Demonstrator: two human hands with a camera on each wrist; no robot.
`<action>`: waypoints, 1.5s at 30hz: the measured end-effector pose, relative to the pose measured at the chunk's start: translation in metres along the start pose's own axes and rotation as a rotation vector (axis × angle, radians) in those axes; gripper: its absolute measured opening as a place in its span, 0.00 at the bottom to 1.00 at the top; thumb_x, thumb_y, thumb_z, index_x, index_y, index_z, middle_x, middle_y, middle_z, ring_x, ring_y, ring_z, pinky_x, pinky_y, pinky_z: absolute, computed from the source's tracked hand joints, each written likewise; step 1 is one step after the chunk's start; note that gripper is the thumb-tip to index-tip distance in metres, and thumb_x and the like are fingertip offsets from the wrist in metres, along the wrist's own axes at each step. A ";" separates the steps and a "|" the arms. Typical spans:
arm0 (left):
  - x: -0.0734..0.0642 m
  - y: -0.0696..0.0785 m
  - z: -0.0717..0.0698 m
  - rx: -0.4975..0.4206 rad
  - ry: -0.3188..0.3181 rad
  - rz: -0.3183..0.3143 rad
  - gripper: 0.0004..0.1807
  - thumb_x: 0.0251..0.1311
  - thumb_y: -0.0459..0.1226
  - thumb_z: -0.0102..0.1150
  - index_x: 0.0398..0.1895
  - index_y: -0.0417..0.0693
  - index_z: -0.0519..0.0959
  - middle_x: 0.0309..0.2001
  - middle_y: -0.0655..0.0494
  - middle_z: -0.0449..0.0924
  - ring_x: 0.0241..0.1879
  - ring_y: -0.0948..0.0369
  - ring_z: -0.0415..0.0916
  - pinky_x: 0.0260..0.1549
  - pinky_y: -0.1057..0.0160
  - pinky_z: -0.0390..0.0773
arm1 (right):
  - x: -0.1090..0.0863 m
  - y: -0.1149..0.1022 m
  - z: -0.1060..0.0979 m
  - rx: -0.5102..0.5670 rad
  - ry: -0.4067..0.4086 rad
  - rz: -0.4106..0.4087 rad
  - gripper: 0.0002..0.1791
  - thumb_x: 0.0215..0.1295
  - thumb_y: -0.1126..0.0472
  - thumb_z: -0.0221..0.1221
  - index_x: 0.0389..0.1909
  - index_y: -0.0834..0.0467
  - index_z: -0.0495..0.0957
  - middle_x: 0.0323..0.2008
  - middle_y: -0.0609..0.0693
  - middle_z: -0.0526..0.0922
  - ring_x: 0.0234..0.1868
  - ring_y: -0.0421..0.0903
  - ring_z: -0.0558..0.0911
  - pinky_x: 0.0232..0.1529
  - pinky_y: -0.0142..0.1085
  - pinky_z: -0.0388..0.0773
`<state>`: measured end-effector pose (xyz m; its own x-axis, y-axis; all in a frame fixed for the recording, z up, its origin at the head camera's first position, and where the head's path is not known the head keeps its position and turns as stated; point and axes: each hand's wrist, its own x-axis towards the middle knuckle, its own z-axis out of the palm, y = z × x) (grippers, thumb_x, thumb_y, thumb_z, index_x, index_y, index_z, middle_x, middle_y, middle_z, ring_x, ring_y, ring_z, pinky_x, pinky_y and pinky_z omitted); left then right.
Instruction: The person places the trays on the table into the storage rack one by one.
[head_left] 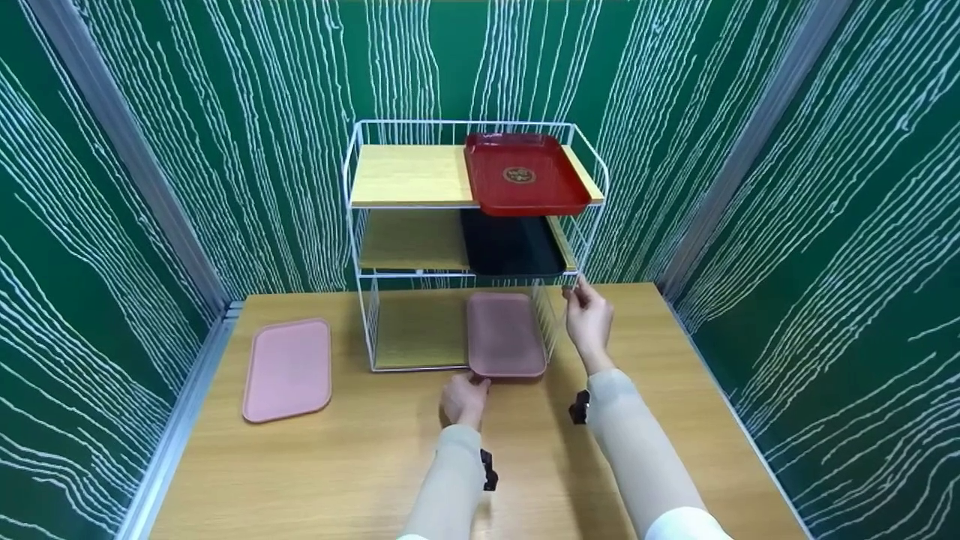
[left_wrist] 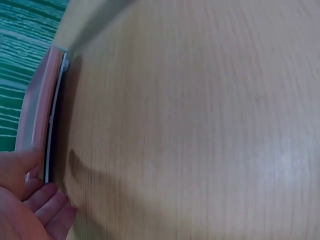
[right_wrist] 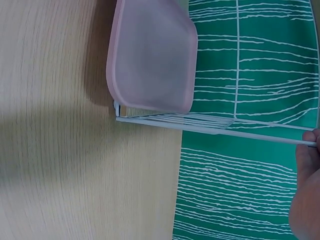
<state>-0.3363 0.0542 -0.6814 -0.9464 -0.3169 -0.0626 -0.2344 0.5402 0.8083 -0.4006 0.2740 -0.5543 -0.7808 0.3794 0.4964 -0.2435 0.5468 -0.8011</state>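
A white wire rack (head_left: pixel 365 319) with three wooden shelves stands at the back of the table. On its bottom shelf lies a pink tray (head_left: pixel 506 335), its front edge jutting past the shelf. My left hand (head_left: pixel 465 399) is at that tray's front left corner. In the left wrist view, the thumb lies against the tray's rim while the fingers curl below, by the shelf's front rail (left_wrist: pixel 50 120). My right hand (head_left: pixel 590 319) pinches the rack's front right upright, just under the middle shelf; the right wrist view shows the fingers round this white wire (right_wrist: pixel 270 138).
A red tray (head_left: pixel 525 187) with a round emblem sits on the top shelf's right side, overhanging its front. Below it, a black tray (head_left: pixel 514 247) occupies the middle shelf's right side. Another pink tray (head_left: pixel 289 371) lies on the table's left. Green walls with white lines enclose the table.
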 end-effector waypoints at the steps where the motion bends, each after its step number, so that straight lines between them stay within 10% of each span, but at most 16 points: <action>1: 0.000 0.000 -0.001 0.003 -0.011 0.007 0.08 0.61 0.47 0.77 0.40 0.59 0.93 0.38 0.55 0.92 0.40 0.49 0.88 0.38 0.46 0.85 | 0.000 0.000 0.000 0.001 -0.001 -0.001 0.22 0.74 0.69 0.65 0.67 0.58 0.82 0.43 0.60 0.92 0.42 0.54 0.91 0.39 0.38 0.83; 15: 0.006 -0.007 -0.004 -0.050 -0.131 0.071 0.16 0.64 0.46 0.75 0.54 0.57 0.91 0.45 0.57 0.92 0.47 0.53 0.88 0.49 0.50 0.86 | -0.001 -0.002 0.000 -0.010 -0.001 0.002 0.21 0.76 0.68 0.64 0.68 0.61 0.81 0.46 0.61 0.91 0.45 0.56 0.91 0.46 0.47 0.87; 45: 0.028 -0.070 -0.102 -0.206 -0.092 0.110 0.19 0.69 0.38 0.69 0.60 0.39 0.86 0.52 0.46 0.90 0.53 0.48 0.87 0.60 0.48 0.84 | 0.004 -0.001 0.006 -0.079 -0.006 0.057 0.11 0.78 0.65 0.62 0.52 0.62 0.90 0.46 0.58 0.92 0.48 0.56 0.90 0.49 0.50 0.86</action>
<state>-0.3241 -0.0723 -0.6804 -0.9822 -0.1873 -0.0129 -0.0871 0.3938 0.9151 -0.4072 0.2705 -0.5535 -0.7958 0.4074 0.4481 -0.1523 0.5815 -0.7991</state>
